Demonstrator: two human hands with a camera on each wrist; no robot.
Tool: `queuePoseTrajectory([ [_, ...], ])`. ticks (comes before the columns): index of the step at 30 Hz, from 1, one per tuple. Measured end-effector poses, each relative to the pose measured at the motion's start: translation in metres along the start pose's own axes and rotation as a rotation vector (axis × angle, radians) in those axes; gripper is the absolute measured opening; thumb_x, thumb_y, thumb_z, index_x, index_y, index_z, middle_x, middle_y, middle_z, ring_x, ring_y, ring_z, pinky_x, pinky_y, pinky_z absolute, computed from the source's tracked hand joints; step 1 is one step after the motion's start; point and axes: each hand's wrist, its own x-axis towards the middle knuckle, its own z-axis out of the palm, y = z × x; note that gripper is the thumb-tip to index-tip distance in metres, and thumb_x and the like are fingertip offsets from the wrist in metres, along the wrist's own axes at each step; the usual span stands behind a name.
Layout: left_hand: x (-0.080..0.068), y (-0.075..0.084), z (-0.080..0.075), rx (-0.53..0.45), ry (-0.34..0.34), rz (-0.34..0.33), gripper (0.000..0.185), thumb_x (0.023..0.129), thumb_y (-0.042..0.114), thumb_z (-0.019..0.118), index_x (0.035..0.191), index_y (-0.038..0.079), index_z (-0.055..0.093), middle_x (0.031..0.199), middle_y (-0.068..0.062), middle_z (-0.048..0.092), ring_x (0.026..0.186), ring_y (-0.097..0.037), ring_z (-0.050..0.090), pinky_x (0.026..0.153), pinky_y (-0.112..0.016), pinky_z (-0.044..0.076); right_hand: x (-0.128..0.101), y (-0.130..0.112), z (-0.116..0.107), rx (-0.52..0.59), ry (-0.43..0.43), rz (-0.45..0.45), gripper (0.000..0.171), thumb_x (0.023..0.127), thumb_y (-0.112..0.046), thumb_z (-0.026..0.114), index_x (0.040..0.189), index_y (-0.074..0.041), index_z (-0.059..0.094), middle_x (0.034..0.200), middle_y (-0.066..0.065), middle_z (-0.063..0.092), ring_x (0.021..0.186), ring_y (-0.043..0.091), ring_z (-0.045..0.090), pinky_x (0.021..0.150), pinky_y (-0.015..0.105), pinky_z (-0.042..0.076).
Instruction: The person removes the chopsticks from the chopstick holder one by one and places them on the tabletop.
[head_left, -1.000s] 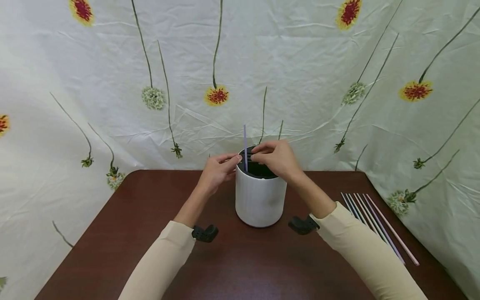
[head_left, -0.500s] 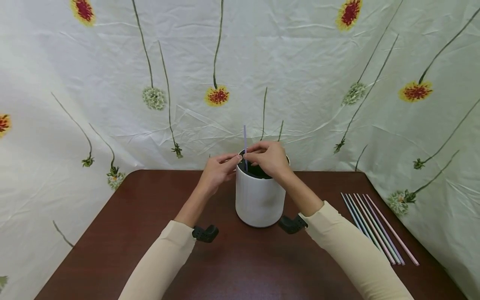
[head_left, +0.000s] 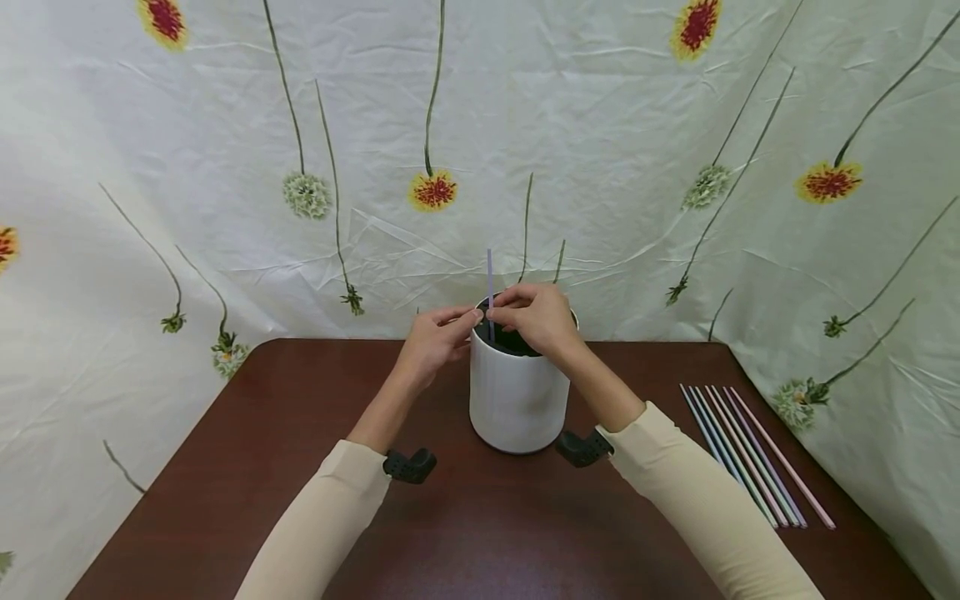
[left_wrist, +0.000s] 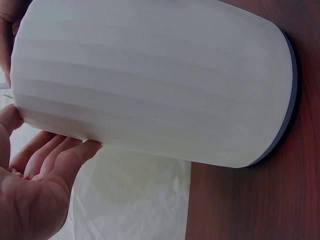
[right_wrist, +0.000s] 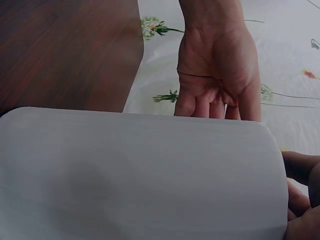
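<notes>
- Head view: right hand (head_left: pixel 536 318) pinches a purple straw (head_left: pixel 490 279) standing upright in the white cup (head_left: pixel 516 400) at mid-desk (head_left: pixel 225 467). Left hand (head_left: pixel 437 342) rests its fingers on the cup's left rim. Spare straws (head_left: pixel 750 450) lie right of the cup.
- Left wrist view: left hand (left_wrist: pixel 35 185) with fingers straight, against the cup (left_wrist: pixel 150 80).
- Right wrist view: cup (right_wrist: pixel 140 175) fills the frame; left hand (right_wrist: pixel 220 70) behind it.

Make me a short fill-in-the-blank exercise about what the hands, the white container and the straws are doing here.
1. The right hand pinches a thin lilac straw standing in the white ribbed cylindrical ____.
2. The left hand touches the container near its ____.
3. Loose pastel straws lie on the dark brown wooden table to the person's ____.

Missing words: container; rim; right
</notes>
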Motion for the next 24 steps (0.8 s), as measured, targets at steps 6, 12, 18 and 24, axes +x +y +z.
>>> queuePoseTrajectory([
  [6,0.0,0.0,-0.001,0.01,-0.005,-0.001,0.044,0.097,0.037,0.07,0.131,0.009,0.069,0.135,-0.012,0.065,0.12,-0.027,0.066,0.097,-0.043,0.057,0.001,0.0,-0.004,0.097,-0.028,0.02,0.018,0.089,-0.017,0.079,0.102,-0.005,0.077,0.099,0.011,0.077,0.08,0.022,0.073,0.08,0.035,0.061],
  [12,0.001,0.0,0.0,0.004,-0.013,0.0,0.046,0.097,0.037,0.07,0.133,0.009,0.068,0.138,-0.01,0.064,0.122,-0.025,0.065,0.098,-0.044,0.056,0.001,-0.003,-0.012,0.247,-0.045,0.055,0.024,0.091,-0.012,0.076,0.109,0.002,0.074,0.102,0.012,0.073,0.087,0.025,0.073,0.081,0.034,0.062],
  [18,0.0,0.0,0.0,-0.01,-0.004,0.005,0.044,0.096,0.034,0.071,0.132,0.008,0.068,0.137,-0.009,0.065,0.122,-0.024,0.065,0.099,-0.046,0.055,0.0,-0.012,-0.027,0.337,-0.037,0.05,0.026,0.093,-0.011,0.074,0.114,0.005,0.071,0.105,0.015,0.073,0.088,0.024,0.075,0.086,0.042,0.062],
  [24,0.0,0.0,0.0,-0.017,0.0,0.006,0.043,0.097,0.032,0.071,0.133,0.008,0.068,0.139,-0.008,0.064,0.122,-0.024,0.065,0.101,-0.044,0.055,-0.001,-0.022,-0.044,0.418,-0.004,0.011,0.025,0.093,-0.01,0.073,0.113,0.005,0.07,0.097,0.01,0.074,0.086,0.024,0.076,0.09,0.047,0.059],
])
